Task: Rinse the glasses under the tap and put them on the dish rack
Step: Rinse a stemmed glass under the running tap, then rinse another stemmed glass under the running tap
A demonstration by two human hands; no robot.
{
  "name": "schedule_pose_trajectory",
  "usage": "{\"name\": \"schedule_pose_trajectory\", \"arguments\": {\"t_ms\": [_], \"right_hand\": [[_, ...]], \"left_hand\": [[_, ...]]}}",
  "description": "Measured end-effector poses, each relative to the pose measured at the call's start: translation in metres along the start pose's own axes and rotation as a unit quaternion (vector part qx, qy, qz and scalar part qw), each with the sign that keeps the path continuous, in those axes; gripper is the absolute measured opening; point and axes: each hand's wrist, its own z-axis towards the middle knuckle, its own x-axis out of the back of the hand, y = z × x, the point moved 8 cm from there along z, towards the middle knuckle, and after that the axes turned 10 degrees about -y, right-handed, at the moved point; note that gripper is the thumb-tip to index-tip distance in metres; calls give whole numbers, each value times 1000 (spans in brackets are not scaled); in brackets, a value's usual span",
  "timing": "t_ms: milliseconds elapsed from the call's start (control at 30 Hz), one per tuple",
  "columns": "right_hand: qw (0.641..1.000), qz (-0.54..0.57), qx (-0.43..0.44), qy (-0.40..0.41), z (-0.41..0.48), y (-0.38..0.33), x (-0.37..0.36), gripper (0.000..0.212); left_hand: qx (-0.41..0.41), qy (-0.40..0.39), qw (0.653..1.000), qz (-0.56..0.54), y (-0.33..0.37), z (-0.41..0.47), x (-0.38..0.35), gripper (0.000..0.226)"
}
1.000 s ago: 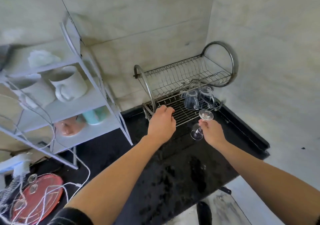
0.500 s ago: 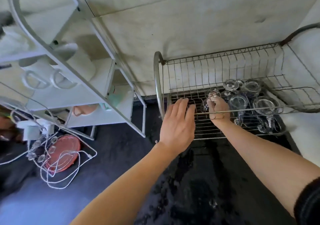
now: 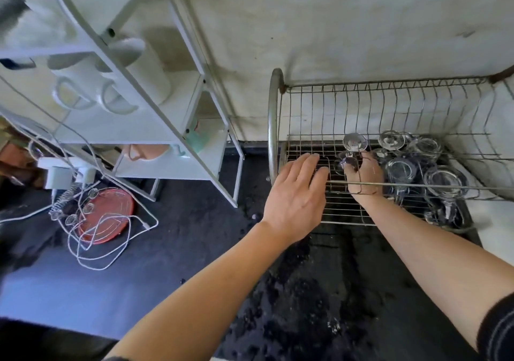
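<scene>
A two-tier wire dish rack [image 3: 274,127] stands on the black counter against the wall. On its lower tier, at the right, several clear stemmed glasses [image 3: 400,166] stand upside down. My right hand [image 3: 364,175] reaches inside the lower tier and is closed around the stem of one inverted stemmed glass [image 3: 354,142], whose round foot points up. My left hand [image 3: 297,196] rests flat with fingers spread on the front left of the lower tier, holding nothing.
A white shelf unit [image 3: 155,110] with mugs stands to the left of the rack. A red lid [image 3: 107,216] with white cables and a charger [image 3: 58,175] lies on the wet black counter [image 3: 306,291]. Pale walls close in behind.
My right hand has carried the stemmed glass from in front of the rack into its lower tier and turned it upside down. My left hand opened flat on the rack. The view moved closer.
</scene>
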Motion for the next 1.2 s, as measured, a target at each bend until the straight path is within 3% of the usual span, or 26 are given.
{"name": "schedule_pose_trajectory", "arguments": {"t_ms": [100, 233, 467, 600, 733, 1000, 1200], "right_hand": [[1000, -25, 11, 7, -39, -7, -2, 49], [995, -74, 47, -42, -107, -28, -29, 36], [956, -192, 142, -169, -253, -99, -139, 20], [910, -247, 239, -232, -341, -165, -226, 21], [861, -257, 343, -274, -425, -241, -301, 21], [743, -274, 501, -349, -549, -385, -422, 23], [675, -271, 554, -404, -606, -466, -523, 30]], "left_hand": [[-19, 18, 998, -54, 1, -14, 15, 25], [-24, 31, 996, -82, -9, -73, 33, 21], [124, -32, 991, -49, -102, -272, 37, 24], [234, -94, 967, -36, -164, -407, 47, 4], [353, -156, 922, -32, -215, -524, 69, 12], [513, -111, 851, -18, -287, -688, 133, 15], [607, -112, 787, -7, -362, -784, 161, 17]]}}
